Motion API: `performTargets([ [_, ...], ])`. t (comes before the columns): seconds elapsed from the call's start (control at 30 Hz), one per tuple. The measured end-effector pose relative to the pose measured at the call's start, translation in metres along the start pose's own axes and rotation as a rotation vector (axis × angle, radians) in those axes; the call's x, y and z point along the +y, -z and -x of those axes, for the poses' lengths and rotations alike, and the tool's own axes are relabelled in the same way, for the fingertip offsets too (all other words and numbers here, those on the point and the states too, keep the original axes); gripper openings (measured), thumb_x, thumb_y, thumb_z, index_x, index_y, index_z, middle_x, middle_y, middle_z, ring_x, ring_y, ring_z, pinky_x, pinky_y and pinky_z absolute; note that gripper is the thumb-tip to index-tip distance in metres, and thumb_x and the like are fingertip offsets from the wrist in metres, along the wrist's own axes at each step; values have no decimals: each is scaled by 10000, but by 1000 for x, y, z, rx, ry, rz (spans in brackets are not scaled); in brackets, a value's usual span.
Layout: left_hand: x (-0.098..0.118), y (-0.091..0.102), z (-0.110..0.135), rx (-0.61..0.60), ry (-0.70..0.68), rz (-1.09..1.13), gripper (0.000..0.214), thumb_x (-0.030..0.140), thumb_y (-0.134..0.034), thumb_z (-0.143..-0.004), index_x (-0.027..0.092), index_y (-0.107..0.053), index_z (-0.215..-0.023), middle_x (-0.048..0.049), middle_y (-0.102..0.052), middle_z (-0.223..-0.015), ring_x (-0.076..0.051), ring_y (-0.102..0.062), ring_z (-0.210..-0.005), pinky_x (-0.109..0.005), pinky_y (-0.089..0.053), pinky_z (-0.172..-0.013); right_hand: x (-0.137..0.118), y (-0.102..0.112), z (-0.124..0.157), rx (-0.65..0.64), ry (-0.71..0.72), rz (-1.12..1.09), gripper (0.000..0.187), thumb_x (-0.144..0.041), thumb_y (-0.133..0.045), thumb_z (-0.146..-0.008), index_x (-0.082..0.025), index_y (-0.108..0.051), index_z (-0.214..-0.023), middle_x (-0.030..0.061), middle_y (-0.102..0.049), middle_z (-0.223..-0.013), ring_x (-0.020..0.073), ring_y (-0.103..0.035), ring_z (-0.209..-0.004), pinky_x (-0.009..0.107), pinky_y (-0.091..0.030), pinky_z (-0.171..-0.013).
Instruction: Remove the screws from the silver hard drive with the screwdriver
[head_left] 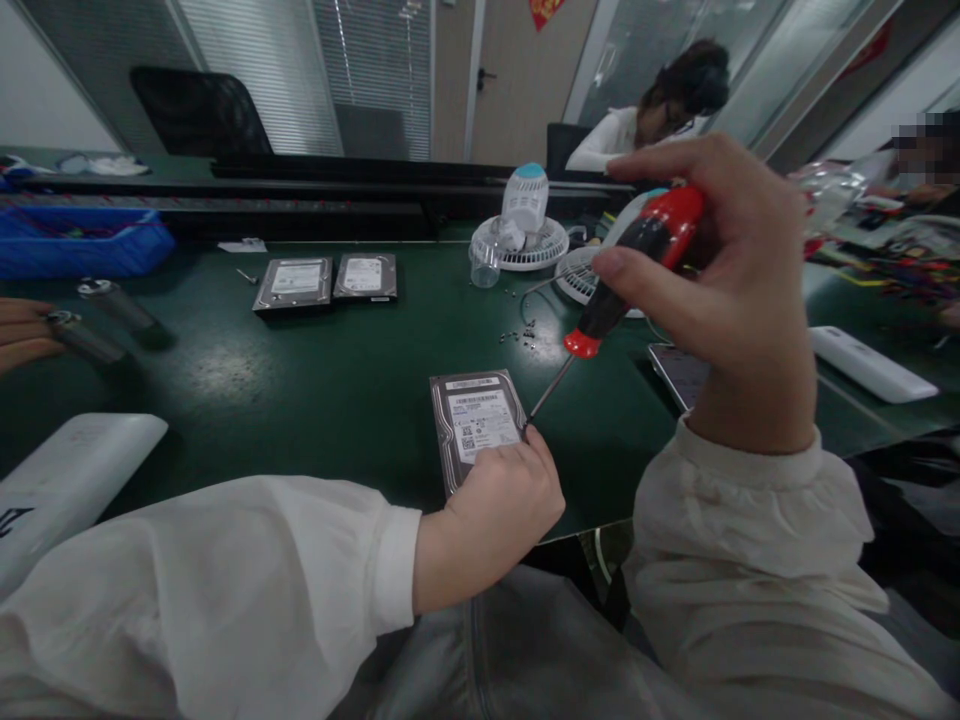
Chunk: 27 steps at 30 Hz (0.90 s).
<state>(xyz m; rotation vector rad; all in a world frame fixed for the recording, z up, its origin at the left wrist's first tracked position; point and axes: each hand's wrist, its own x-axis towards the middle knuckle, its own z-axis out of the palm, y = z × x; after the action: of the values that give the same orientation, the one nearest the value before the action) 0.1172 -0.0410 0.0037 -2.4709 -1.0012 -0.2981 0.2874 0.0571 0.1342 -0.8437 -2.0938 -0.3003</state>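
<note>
A hard drive [477, 418] with a white label lies flat on the green table near its front edge. My left hand [501, 500] rests on the drive's near end, fingers curled and pressed on it. My right hand [720, 290] is closed round the red and black handle of a screwdriver [637, 270]. The screwdriver's thin shaft slants down to the left, and its tip meets the drive's right edge just above my left fingers.
Two more hard drives [294, 282] [366, 276] lie farther back. Small loose screws [525, 332] are scattered near a small white fan [522, 232]. A phone [679, 372], a blue bin [75, 240], white cases [870, 362] [60, 480] and another person's hand [22, 335] surround the area.
</note>
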Motion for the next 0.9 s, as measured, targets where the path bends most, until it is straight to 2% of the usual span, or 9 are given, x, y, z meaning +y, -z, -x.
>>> performTargets([
  [0.07,0,0,0,0,2,-2,517,319,-592,-928,-103,-624,-1224,-124,-656,-690,-187,-606,-526,-268,-377,-442,-1,-1,0,7,-25,-38,440,-389,-690,-819,-216,-614,-1216,42,-652,-1193,176,-622,-985,345,-515,-835],
  [0.13,0,-1,0,7,1,-2,515,317,-597,-922,-102,-626,-1221,-123,-656,-694,-191,-609,-529,-269,-380,-438,-1,-2,0,13,-61,-125,445,-338,-719,-775,-246,-581,-1188,29,-589,-1205,108,-584,-796,278,-502,-679],
  [0.23,1,-3,0,21,4,-7,505,308,-602,-913,-95,-634,-1216,-121,-655,-690,-191,-608,-528,-267,-386,-435,1,-2,1,11,-101,-241,360,-259,-707,-744,-252,-558,-1072,10,-540,-1064,64,-510,-624,242,-409,-520],
  [0.33,2,-4,-1,31,14,-5,498,300,-608,-903,-93,-643,-1207,-121,-656,-688,-190,-607,-527,-271,-396,-434,2,-1,3,-17,-117,-261,252,-248,-667,-763,-238,-576,-998,16,-555,-935,134,-592,-706,282,-455,-571],
  [0.4,3,-4,-1,39,23,0,497,302,-615,-896,-91,-650,-1199,-122,-659,-690,-190,-608,-526,-272,-402,-432,2,-1,4,-20,-109,-215,216,-293,-671,-794,-224,-607,-988,22,-574,-896,145,-582,-724,294,-452,-595],
  [0.5,2,-3,-2,41,23,9,495,305,-626,-891,-91,-657,-1186,-124,-661,-686,-186,-606,-519,-270,-401,-429,2,-1,4,9,-73,-126,283,-365,-742,-785,-210,-646,-1002,17,-599,-865,126,-541,-705,283,-398,-588],
  [0.6,2,-2,-2,21,15,14,496,306,-621,-903,-93,-650,-1197,-131,-660,-689,-185,-610,-530,-268,-406,-440,1,-2,3,19,-71,-101,318,-346,-784,-752,-227,-669,-1024,7,-628,-856,131,-555,-697,292,-413,-602],
  [0.73,3,-2,-2,-1,16,15,508,309,-606,-919,-95,-631,-1226,-145,-664,-709,-190,-615,-543,-268,-406,-446,-1,-4,3,-3,-51,-209,326,-287,-698,-801,-250,-648,-1121,14,-660,-871,160,-614,-737,318,-464,-629],
  [0.9,4,-4,-2,2,24,5,502,309,-606,-919,-84,-631,-1230,-140,-661,-715,-193,-618,-553,-272,-413,-451,-3,-4,2,-45,-26,-237,367,-393,-626,-849,-275,-621,-1197,12,-643,-932,175,-607,-807,332,-463,-674],
])
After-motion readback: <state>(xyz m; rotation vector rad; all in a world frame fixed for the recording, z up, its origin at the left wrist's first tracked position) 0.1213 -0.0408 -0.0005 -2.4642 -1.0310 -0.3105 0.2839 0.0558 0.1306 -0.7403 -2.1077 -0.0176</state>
